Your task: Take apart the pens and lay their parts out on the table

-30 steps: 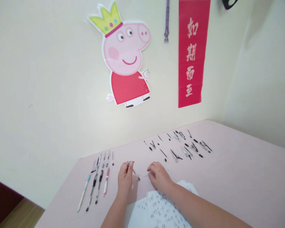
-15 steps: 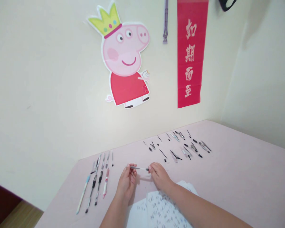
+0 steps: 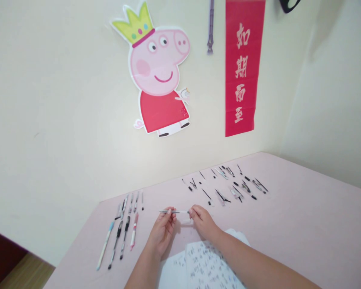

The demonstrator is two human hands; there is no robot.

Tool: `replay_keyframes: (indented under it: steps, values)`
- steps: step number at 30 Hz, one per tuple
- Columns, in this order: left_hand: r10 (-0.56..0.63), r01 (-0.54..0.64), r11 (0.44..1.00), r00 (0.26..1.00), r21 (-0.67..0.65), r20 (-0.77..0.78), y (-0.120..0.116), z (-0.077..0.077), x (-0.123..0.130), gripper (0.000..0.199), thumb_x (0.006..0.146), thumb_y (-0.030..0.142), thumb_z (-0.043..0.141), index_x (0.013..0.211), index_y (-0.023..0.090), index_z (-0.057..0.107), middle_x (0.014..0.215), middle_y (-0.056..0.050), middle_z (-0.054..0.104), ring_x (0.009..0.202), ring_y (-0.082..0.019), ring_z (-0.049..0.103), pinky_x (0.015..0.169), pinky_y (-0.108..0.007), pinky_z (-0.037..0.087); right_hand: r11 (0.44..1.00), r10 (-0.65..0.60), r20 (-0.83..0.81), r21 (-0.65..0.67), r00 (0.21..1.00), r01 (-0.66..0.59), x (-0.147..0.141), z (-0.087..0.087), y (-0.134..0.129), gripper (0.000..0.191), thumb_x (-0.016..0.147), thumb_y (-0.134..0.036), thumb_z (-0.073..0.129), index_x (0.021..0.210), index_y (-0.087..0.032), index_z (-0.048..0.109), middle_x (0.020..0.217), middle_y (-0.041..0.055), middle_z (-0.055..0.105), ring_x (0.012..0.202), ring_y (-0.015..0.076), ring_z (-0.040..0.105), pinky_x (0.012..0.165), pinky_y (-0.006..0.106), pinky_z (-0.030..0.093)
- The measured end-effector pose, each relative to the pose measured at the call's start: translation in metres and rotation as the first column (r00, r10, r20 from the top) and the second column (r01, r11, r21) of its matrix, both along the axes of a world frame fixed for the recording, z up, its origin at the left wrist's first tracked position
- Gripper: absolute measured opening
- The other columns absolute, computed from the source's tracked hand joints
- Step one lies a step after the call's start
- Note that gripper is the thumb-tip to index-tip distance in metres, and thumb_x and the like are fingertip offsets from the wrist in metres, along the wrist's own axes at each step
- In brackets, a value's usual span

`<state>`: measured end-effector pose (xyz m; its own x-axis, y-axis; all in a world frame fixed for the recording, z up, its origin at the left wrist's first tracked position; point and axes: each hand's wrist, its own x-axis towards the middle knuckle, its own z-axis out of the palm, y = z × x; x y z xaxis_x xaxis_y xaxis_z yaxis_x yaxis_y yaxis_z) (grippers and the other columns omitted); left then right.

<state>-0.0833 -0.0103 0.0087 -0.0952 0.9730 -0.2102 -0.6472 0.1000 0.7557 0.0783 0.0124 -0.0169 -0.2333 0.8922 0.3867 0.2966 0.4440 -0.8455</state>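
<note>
Your left hand (image 3: 165, 224) pinched a slim pen (image 3: 183, 212) by its grey shaft while your right hand (image 3: 202, 220) pinched its far end, level above the pink surface (image 3: 291, 224) beyond handwritten sheets (image 3: 210, 267), where a loose pinch or uneven pull could have dropped it.

The left hand (image 3: 165, 226) and right hand (image 3: 203, 221) held a pen (image 3: 183, 212) crosswise between them over the surface (image 3: 297, 228), with paper (image 3: 209, 267) under the right forearm, pens (image 3: 125, 236) lined up leftward, pen parts (image 3: 236, 184) laid out rightward, and a pig cutout (image 3: 164, 110) and red banner (image 3: 233, 80) on the wall (image 3: 54, 100).
</note>
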Motion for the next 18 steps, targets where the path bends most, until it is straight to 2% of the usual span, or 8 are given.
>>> replay_keyframes:
  steps: [9,18]
  values:
    - [0.057,-0.062,0.997,0.993,-0.046,-0.106,-0.0001,0.0037,0.0017,0.012,0.079,0.001,0.054,0.078,0.009,0.063,0.074,-0.005,0.067,0.056,-0.006,0.063,0.053,-0.012,0.053,1.0,-0.011,-0.038,0.002,0.999,0.011,0.0004,-0.003,0.0028,0.031,0.087,-0.034,0.036,0.06,-0.019,0.043,0.06,-0.0015,0.045,0.062,0.0139,0.045,0.059,0.025,0.035]
    - [0.088,-0.094,0.994,0.99,-0.05,-0.114,0.0016,-0.001,0.0006,0.014,0.08,0.001,0.052,0.077,0.008,0.064,0.069,-0.004,0.067,0.055,-0.006,0.063,0.052,-0.012,0.053,1.0,0.002,-0.053,0.007,0.999,-0.001,-0.0002,-0.0017,0.0016,0.027,0.085,-0.032,0.038,0.062,-0.02,0.042,0.062,-0.0016,0.044,0.064,0.0141,0.044,0.06,0.025,0.034]
